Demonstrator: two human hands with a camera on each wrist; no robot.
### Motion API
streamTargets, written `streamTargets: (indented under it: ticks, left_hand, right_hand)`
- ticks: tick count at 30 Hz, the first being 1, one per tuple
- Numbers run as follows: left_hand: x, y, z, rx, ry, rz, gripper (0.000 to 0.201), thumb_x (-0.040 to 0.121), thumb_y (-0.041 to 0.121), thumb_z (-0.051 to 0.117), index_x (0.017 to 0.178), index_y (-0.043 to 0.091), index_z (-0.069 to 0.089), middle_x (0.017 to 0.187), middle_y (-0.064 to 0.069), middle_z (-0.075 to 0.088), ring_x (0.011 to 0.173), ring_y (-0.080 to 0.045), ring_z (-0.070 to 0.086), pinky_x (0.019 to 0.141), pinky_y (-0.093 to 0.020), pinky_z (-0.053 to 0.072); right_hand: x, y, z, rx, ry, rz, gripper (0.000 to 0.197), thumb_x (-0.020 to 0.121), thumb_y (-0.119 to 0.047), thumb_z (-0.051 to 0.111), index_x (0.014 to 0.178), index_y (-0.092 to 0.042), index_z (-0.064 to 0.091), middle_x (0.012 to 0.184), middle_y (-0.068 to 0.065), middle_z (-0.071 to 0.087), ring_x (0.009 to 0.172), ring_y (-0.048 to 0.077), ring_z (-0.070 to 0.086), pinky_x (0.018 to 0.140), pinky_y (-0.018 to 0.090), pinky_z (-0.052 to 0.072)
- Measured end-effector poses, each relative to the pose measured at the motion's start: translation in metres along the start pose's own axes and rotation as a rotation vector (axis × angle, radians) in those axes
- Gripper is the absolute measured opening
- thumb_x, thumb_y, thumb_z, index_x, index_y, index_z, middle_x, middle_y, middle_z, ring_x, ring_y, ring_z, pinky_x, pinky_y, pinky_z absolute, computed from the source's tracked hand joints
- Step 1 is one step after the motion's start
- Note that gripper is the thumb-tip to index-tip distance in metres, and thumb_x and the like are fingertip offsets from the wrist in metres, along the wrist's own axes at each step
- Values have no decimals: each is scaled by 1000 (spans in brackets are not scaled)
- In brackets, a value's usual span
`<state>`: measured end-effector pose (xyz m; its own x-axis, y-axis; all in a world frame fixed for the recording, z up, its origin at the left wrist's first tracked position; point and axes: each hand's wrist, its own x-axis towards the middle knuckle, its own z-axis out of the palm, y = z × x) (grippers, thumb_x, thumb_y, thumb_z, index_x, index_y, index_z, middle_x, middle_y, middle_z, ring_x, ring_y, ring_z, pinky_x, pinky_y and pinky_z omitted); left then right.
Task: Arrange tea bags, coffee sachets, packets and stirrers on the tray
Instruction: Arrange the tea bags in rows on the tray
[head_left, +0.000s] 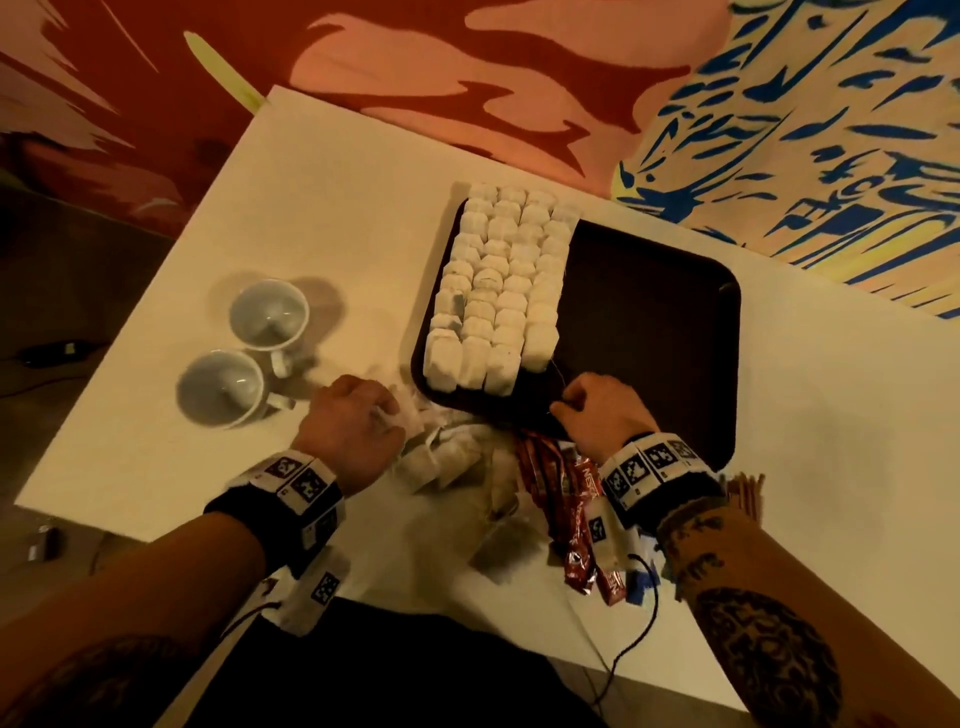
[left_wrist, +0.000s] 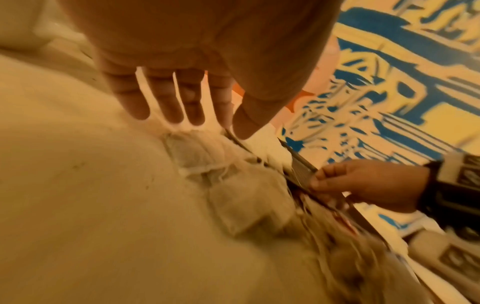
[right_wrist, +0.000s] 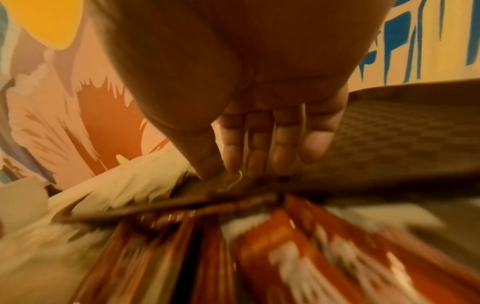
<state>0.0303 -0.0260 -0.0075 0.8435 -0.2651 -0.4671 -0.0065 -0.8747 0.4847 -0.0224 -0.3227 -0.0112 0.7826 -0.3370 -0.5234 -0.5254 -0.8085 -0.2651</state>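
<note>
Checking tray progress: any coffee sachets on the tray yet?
No. In the head view the tray holds only rows of tea bags; the red coffee sachets lie on the table beside it.

Dark brown tray (head_left: 675, 312) lies flat on table. Left part holds white tea bags (head_left: 498, 286) in four overlapping rows; right part bare. Loose tea bags (head_left: 441, 462) heaped just off near edge. Red coffee sachets (head_left: 561, 499) beside them. Wooden stirrers (head_left: 748, 488) near right corner.

Two white cups (head_left: 244, 353) stand side by side on the white table (head_left: 322, 197), touching. The floor (head_left: 519, 78) carries a red, pink, blue and yellow pattern.
</note>
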Motion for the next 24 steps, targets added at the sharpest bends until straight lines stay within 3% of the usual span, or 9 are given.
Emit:
streamTargets:
  ticks: [2,4,6,8,11,14,17,21,24]
  left_hand:
    - [-14,0,9,50,6,184,28,78,41,74,102,34,61,110,9,45,111,-21,45,99,-38,42]
    - [-23,8,18,100,-128,332,44,80,46,72,121,36,58,126,7,46,122,-20,41,109,-40,38]
    - [-25,17,30,198,-286,382,69,81,52,70,143,38,42,149,6,34,136,-21,32,116,-38,30]
    - [-22,21,43,347,-337,386,77,81,56,67,147,42,31,156,5,24,137,-27,29,115,-42,31]
    - [-20,23,55,511,-254,433,54,89,47,61,137,41,37,148,-1,30,126,-29,36,107,-43,40]
    - [-19,25,52,451,-237,412,36,97,30,54,132,37,48,142,1,37,126,-24,36,107,-39,40]
    - [-20,24,37,206,-260,355,29,95,28,61,124,33,61,133,6,49,116,-14,48,106,-31,40]
    - [-26,23,10,-175,-155,185,19,90,25,70,102,39,70,98,15,70,85,-4,65,79,-15,46]
    - [-29,25,-3,-435,-129,95,20,90,13,70,92,33,75,89,13,75,84,-2,68,69,-8,46]
  right_hand:
    - [-13,5,13,-2,32,-33,27,93,-46,58,109,-26,67,114,-1,57,110,22,55,95,41,50]
    - [-23,6,20,-6,64,-59,31,96,-43,53,117,-24,67,123,1,54,118,23,50,100,41,47]
    - [-31,6,23,-21,78,-69,34,99,-42,51,122,-22,65,130,1,52,122,24,46,103,41,44]
    - [-34,5,24,-35,78,-65,35,100,-42,49,124,-21,64,134,2,50,124,25,45,105,41,43]
    - [-35,3,23,-58,54,-62,36,100,-42,48,125,-21,63,136,1,47,125,25,43,106,41,42]
    - [-35,3,20,-65,21,-58,35,99,-43,48,124,-23,64,136,1,47,126,24,42,106,41,43]
    - [-34,5,16,-39,-5,-60,33,98,-42,50,123,-26,64,132,0,50,125,23,44,105,41,43]
    - [-33,9,15,43,-4,-59,28,97,-40,51,117,-28,65,123,-2,54,120,21,48,103,40,44]
    - [-33,9,12,93,0,-48,25,96,-40,52,114,-29,65,121,-3,53,116,20,52,101,42,47]
